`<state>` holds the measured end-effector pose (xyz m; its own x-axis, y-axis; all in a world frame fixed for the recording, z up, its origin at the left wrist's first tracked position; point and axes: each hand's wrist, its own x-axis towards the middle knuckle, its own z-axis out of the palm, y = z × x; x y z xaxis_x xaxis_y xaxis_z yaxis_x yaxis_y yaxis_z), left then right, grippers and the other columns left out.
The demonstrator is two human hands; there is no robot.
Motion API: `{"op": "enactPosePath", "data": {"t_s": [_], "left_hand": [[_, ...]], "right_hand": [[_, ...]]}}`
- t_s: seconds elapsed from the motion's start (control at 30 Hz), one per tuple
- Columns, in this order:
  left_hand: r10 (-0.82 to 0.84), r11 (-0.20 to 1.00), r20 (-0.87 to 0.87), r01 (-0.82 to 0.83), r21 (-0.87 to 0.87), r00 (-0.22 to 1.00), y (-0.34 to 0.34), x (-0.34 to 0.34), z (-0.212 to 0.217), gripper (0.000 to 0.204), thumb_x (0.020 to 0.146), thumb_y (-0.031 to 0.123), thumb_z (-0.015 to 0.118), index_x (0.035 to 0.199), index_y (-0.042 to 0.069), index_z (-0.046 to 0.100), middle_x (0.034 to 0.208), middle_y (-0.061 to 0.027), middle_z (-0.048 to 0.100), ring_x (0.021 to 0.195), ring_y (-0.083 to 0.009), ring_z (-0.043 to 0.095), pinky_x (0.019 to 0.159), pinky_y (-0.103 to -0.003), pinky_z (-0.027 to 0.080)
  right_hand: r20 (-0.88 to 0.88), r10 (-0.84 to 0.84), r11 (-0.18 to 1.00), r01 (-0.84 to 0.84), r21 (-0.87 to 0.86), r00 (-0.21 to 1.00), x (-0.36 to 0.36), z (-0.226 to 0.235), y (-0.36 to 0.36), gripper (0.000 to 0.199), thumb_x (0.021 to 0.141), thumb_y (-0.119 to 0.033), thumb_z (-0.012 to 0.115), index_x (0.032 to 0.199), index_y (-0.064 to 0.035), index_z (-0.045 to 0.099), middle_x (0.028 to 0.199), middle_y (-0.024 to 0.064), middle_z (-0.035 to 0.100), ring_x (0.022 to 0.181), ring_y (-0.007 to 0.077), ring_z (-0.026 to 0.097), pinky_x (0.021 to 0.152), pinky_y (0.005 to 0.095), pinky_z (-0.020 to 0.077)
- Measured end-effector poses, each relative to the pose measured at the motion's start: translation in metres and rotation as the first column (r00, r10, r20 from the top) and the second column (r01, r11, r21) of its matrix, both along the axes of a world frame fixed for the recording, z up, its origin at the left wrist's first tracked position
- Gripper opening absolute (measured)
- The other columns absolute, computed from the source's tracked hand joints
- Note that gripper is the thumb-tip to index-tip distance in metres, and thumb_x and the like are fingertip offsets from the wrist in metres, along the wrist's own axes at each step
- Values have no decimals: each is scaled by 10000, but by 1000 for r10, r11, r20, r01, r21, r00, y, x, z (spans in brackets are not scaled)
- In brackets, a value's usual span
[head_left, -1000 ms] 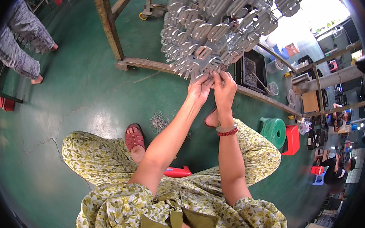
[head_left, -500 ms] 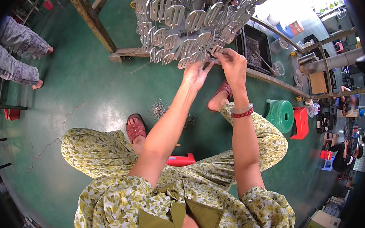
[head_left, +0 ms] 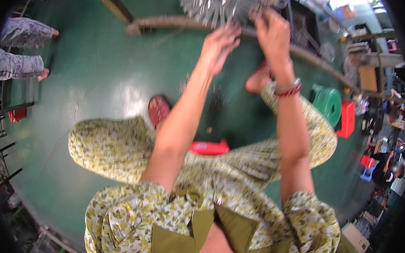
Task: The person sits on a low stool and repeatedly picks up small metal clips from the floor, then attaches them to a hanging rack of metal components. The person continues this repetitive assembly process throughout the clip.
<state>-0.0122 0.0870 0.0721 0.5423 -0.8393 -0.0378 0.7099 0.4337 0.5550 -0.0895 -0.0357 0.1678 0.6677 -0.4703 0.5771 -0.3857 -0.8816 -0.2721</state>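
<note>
At the upper left of the frame, I see another person's legs in grey patterned trousers [head_left: 17, 47], and below them a red container [head_left: 17, 114]. Moving right across the green floor [head_left: 93, 87], the worker's bent knee in leafy green-and-white cloth [head_left: 104, 144] comes next, then a foot in a dark red sandal [head_left: 158, 109]. A wooden rail [head_left: 173, 21] crosses the upper part of the frame.

The left grip [head_left: 218, 47] reaches up to the top centre, its fingers loosely spread and released, as far as I can make out through the blur. The cluster of shiny metal pieces [head_left: 222, 2] hangs at the top centre, just above those fingertips; whether they touch it, I can't tell. A red plastic object [head_left: 210, 148] lies lower down, between the worker's legs.

The right grip [head_left: 275, 36] is raised further right, wrist ringed by red beads [head_left: 287, 91]. Its fingers and thumb curl together just beside the cluster's lower right edge, but the motion smears them, so I can't say whether they pinch a piece. Behind that hand sits a black crate [head_left: 304, 25]. Then come a green stool [head_left: 326, 104], a red stool [head_left: 346, 119] and, at the right edge, a person in dark clothes [head_left: 382, 170].
</note>
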Motion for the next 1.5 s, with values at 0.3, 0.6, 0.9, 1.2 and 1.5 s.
{"op": "enactPosePath", "data": {"t_s": [0.3, 0.6, 0.9, 1.2, 1.5], "left_hand": [[-625, 596, 651, -274, 754, 430, 43, 20, -124, 149, 822, 149, 710, 961, 112, 748, 972, -69, 726, 890, -205, 688, 815, -321, 520], [-616, 762, 786, -299, 575, -59, 61, -43, -191, 112, 803, 126, 686, 910, 110, 712, 898, -111, 650, 914, -311, 605, 791, -422, 506], [-612, 782, 777, -257, 568, -147, 56, -39, -187, 129, 814, 109, 657, 942, 101, 667, 942, -84, 644, 992, -290, 580, 834, -404, 505], [-588, 749, 807, -418, 514, -62, 78, -21, -180, 140, 852, 193, 642, 956, 101, 627, 954, -74, 640, 980, -275, 575, 825, -407, 506], [-593, 782, 776, -385, 491, -214, 112, 1, -181, 119, 835, 200, 664, 945, 159, 679, 937, -20, 614, 958, -230, 570, 770, -360, 525]], "right_hand": [[109, 78, 996, -73, -51, 991, -7, -6, -1, 83, 842, -72, 599, 858, 8, 582, 812, 204, 608, 787, 400, 598, 681, 449, 475], [156, 103, 995, -104, -5, 982, -4, -5, 8, 82, 841, -62, 609, 820, -8, 551, 782, 188, 582, 757, 392, 588, 658, 446, 470], [171, 118, 992, -124, 20, 978, -7, 0, 12, 75, 837, -70, 606, 820, -14, 559, 782, 178, 586, 747, 389, 591, 645, 448, 471], [133, 110, 993, -115, 31, 985, -10, 6, 13, 87, 828, -63, 608, 807, -4, 547, 781, 190, 587, 745, 398, 587, 643, 454, 467], [161, 182, 978, -196, 74, 970, -9, 5, 11, 84, 806, -29, 621, 845, 23, 567, 774, 206, 583, 727, 408, 574, 636, 434, 455]]}}
